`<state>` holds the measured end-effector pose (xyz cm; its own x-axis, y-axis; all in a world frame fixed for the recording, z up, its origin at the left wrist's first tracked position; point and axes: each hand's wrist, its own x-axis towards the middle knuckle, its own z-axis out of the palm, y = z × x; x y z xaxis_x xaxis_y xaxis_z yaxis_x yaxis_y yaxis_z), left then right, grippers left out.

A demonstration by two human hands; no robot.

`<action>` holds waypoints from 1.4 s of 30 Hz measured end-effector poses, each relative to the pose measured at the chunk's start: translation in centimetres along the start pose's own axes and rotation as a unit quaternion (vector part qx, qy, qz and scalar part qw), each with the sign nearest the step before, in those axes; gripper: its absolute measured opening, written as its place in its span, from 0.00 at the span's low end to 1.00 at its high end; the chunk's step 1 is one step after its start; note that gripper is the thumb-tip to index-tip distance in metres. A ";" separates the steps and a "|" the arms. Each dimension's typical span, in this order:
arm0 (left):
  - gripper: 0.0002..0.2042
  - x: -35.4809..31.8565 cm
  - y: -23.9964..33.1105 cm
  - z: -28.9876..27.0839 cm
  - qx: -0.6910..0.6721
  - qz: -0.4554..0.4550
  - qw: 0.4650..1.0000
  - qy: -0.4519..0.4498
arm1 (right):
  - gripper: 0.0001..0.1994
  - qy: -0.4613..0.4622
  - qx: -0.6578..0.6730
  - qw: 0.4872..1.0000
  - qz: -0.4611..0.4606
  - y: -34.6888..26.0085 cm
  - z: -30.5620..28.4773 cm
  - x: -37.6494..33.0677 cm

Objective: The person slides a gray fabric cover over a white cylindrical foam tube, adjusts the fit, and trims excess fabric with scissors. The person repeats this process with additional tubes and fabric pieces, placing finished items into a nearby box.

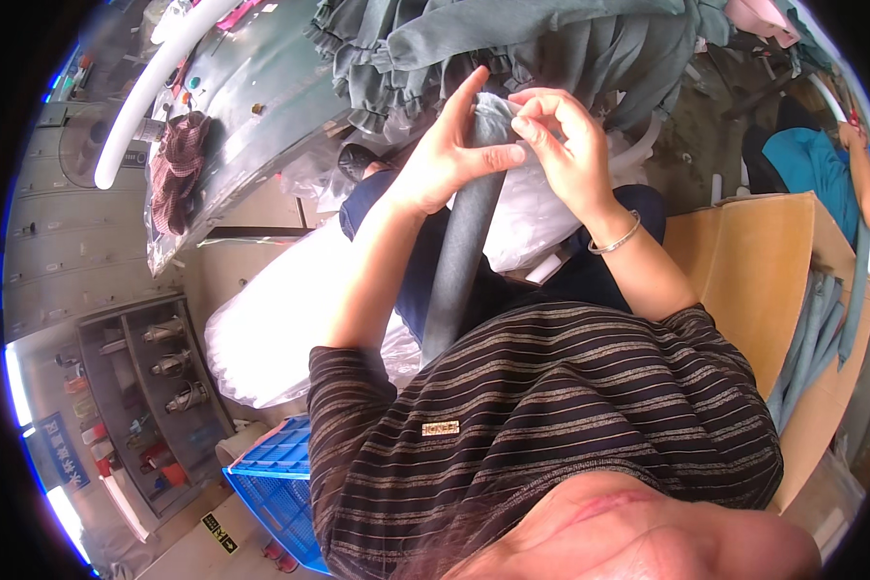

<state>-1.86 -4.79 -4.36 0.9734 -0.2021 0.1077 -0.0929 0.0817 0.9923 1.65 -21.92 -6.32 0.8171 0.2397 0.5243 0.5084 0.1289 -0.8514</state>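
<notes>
A grey-green fabric tube, likely a garment sleeve, rises from my lap and looks drawn over something stiff and long. Its upper end is gathered and crumpled. My left hand lies around this tube just below the gathers, thumb across the front and index finger stretched upward; its other fingers are mostly hidden. At the right side of the gathered end, my right hand has thumb and index finger pinched at the fabric edge. Directly beyond both hands hangs a heap of matching grey-green ruffled garments.
A shiny table extends at the far left, with a checked cloth on its edge. White plastic bags lie around my legs. A blue crate stands at left, a cardboard box at right. Another person's arm shows far right.
</notes>
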 end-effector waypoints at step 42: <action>0.31 -7.9 7.1 0.7 0.594 0.006 0.804 0.032 | 0.03 -0.160 -0.569 0.707 -0.389 -4.9 -5.2 3.8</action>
<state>-10.40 -3.30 1.84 0.9762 -0.1541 0.1528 -0.1997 -0.9136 0.3542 3.66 -26.66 -0.05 0.1597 0.7509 0.6408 0.8076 -0.4727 0.3527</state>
